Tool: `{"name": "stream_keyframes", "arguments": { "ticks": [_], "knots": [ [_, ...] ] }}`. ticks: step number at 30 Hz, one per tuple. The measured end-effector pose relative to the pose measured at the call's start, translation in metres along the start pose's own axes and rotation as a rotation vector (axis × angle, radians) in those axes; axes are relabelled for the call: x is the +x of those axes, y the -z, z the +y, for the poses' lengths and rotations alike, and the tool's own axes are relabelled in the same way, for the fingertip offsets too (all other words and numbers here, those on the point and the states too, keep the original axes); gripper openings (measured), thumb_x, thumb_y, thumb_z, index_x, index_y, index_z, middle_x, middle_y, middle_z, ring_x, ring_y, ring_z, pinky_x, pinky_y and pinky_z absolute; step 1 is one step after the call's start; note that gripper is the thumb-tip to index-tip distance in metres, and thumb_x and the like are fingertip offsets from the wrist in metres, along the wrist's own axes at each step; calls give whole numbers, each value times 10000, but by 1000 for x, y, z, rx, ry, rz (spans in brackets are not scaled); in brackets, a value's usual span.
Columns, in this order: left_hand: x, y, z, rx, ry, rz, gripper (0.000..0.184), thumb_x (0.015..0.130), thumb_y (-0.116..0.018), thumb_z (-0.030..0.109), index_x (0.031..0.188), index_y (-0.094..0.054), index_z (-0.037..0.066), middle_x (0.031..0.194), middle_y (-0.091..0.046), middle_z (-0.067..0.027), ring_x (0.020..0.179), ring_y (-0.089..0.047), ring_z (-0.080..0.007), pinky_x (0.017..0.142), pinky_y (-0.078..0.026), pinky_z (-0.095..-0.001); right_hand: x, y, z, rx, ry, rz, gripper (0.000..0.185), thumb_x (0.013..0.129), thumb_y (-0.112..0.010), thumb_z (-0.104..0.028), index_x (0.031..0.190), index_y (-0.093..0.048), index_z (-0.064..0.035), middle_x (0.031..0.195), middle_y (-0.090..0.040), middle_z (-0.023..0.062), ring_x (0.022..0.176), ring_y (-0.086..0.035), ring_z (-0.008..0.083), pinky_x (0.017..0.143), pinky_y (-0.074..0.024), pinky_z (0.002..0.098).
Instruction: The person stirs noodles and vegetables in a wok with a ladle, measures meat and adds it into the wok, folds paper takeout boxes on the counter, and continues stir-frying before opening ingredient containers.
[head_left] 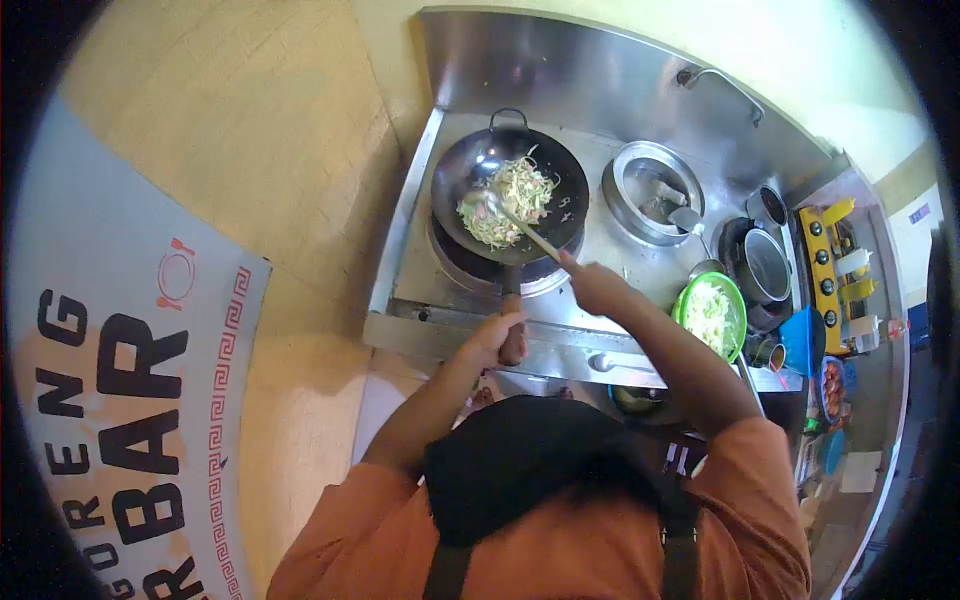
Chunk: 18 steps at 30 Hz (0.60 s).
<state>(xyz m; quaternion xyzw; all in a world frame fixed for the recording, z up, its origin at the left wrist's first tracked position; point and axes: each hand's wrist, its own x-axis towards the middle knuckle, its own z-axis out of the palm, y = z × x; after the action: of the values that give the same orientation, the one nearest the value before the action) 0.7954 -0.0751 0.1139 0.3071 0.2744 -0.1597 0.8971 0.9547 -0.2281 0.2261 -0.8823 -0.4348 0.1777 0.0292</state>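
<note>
A dark wok (455, 180) sits on the burner at the left of the steel stove. Shredded vegetables (520, 190), pale and green with pinkish bits, lie inside it. My left hand (497, 333) is closed around the wok's wooden handle (512, 300). My right hand (597, 287) grips the end of a long-handled ladle (535, 237), which slants up and left into the wok. The ladle's shiny head touches the vegetables and is partly hidden by them.
Right of the wok, a round metal basin (622, 205) holds a spatula (687, 219). A green bowl (738, 312) of shredded cabbage stands near my right forearm. Farther right are a pot (766, 265), a blue container (797, 340) and a yellow rack (820, 265). A faucet (735, 85) projects from the backsplash.
</note>
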Motion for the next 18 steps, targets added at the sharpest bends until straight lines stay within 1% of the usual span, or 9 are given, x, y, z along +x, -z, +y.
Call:
{"name": "stream_keyframes", "arguments": {
  "ticks": [2,3,5,6,8,9,11,15,18],
  "knots": [
    [-3,2,9,134,20,-16,206,832,-614,219,715,-518,79,614,-532,-28,500,-550,-172,465,-485,-327,-60,36,-12,-83,-23,-147,541,861,-407,-87,1385,-271,-101,888,-601,259,770,-637,362,627,-513,474],
    [-8,-2,5,127,25,-13,206,832,-614,219,715,-518,79,614,-532,-28,500,-550,-172,465,-485,-327,-74,39,-12,-82,-22,-156,541,861,-407,-87,1385,-271,-101,888,-601,259,770,-637,362,627,-513,474],
    [-16,-18,-5,244,-45,51,180,829,-593,177,706,-515,71,603,-539,-41,512,-554,-177,468,-478,-324,-95,44,-11,-297,-93,-94,497,882,-403,-108,1372,-321,-119,866,-600,236,746,-640,338,635,-517,460],
    [-45,-59,-2,9,-50,-8,166,820,-580,143,694,-512,59,602,-547,-64,507,-551,-181,471,-473,-337,-93,53,-10,-297,-96,-79,497,882,-403,-108,1372,-321,-119,866,-600,236,746,-640,338,635,-517,460],
    [-83,-105,-1,-14,-29,-28,157,812,-585,137,700,-514,54,602,-545,-68,506,-548,-178,475,-470,-335,-94,68,-5,-321,-110,-23,464,896,-399,-136,1358,-367,-164,887,-603,205,717,-638,322,632,-513,456],
    [-91,-113,-6,-47,-9,-42,149,805,-590,132,707,-515,49,602,-543,-73,504,-545,-175,478,-468,-333,-95,79,2,-368,-59,41,459,895,-420,-153,1350,-380,-199,872,-609,163,681,-635,302,580,-513,437],
    [-77,-103,-2,-6,-33,4,131,794,-588,113,711,-519,40,603,-544,-78,509,-545,-172,486,-472,-326,-104,110,6,-451,-19,45,471,877,-490,-182,1337,-393,-223,851,-607,130,698,-636,285,560,-505,417],
    [-46,-71,15,-11,-141,-34,121,801,-580,100,719,-512,43,604,-520,-56,509,-529,-156,494,-477,-322,-133,161,-4,-553,-22,30,504,862,-508,-162,1344,-379,-236,861,-607,132,709,-638,277,566,-508,411],
    [-31,-52,3,-53,-116,-76,90,812,-568,89,766,-502,49,626,-510,-47,513,-529,-157,502,-486,-322,-140,153,4,-603,-72,2,534,847,-512,-130,1348,-367,-243,869,-610,142,718,-639,287,579,-514,415]
  ]
}}
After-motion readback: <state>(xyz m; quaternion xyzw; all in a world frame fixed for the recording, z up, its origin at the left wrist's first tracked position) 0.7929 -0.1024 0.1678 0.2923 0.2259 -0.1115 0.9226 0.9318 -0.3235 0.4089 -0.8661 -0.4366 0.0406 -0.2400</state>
